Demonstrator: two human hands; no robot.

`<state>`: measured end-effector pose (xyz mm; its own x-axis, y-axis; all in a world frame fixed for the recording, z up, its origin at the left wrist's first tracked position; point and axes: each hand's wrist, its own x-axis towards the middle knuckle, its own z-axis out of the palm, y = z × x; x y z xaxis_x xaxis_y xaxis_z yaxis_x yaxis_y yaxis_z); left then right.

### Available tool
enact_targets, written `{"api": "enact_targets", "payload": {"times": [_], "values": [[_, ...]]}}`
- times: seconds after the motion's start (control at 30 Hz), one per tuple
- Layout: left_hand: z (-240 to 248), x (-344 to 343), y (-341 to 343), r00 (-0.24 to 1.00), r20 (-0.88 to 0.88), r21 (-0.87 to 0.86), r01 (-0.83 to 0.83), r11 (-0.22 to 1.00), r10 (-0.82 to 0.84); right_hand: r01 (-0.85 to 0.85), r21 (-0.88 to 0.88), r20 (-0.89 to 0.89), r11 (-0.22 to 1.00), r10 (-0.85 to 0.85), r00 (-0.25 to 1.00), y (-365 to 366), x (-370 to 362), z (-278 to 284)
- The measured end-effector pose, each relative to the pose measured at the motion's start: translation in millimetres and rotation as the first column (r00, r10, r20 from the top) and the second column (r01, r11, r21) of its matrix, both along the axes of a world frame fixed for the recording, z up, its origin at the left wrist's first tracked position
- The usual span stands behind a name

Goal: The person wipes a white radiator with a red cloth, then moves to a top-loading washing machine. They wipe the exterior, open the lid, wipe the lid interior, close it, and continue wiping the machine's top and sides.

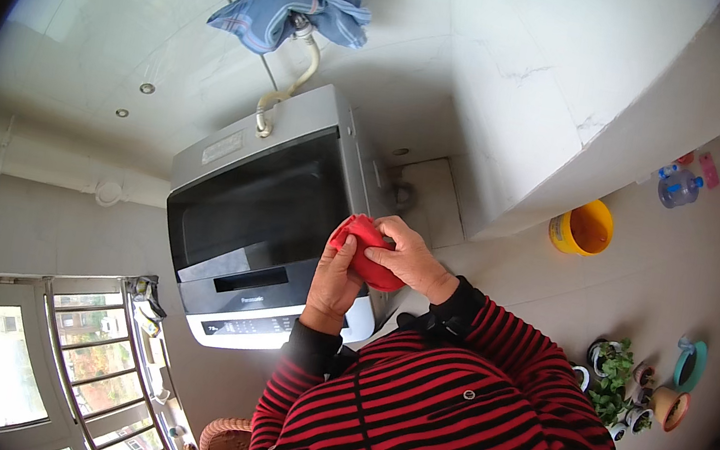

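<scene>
Both hands hold a bundled piece of red cloth (379,274) in front of my chest; its exact kind is hard to make out. My left hand (333,284) grips its near left side, thumb pressed on the fabric. From the right, my right hand (413,259) pinches it with thumb and fingers. Just beyond and left of my hands stands a grey top-loading washing machine (349,144) with a dark lid that is down. Its control panel (247,325) faces my left side. Striped red and black sleeves cover my arms.
A blue checked cloth (270,14) covers the tap on the tiled wall, with a cream hose (306,73) running to the machine. To the right stand a yellow bucket (596,231), a water jug (679,187) and potted plants (611,384). A wicker basket (224,447) and barred window are lower left.
</scene>
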<state>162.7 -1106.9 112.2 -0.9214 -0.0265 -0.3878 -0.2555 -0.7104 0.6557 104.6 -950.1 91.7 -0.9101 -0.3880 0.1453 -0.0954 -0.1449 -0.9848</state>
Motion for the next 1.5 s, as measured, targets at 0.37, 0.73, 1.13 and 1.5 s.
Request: {"api": "enact_targets", "payload": {"times": [0.37,0.73,1.13,1.5], "values": [[-9,-12,6,0.998,-0.052,-0.343,0.024,0.939,-0.045,-0.211,-0.102,0.503,0.972,0.233,0.832,29,-67,-43],[-61,27,-81,0.964,-0.175,-0.880,-0.061,-0.472,0.202,0.355,0.185,0.097,0.916,-0.376,0.921,-73,-260,-109],[-63,23,-80,0.951,0.003,-0.846,0.168,-0.507,0.309,0.418,0.207,-0.036,0.885,-0.420,0.907,-166,-336,-106],[-66,24,-80,0.962,-0.011,-0.830,0.143,-0.539,0.272,0.228,0.057,-0.049,0.972,-0.225,0.973,-143,-259,-115]]}}
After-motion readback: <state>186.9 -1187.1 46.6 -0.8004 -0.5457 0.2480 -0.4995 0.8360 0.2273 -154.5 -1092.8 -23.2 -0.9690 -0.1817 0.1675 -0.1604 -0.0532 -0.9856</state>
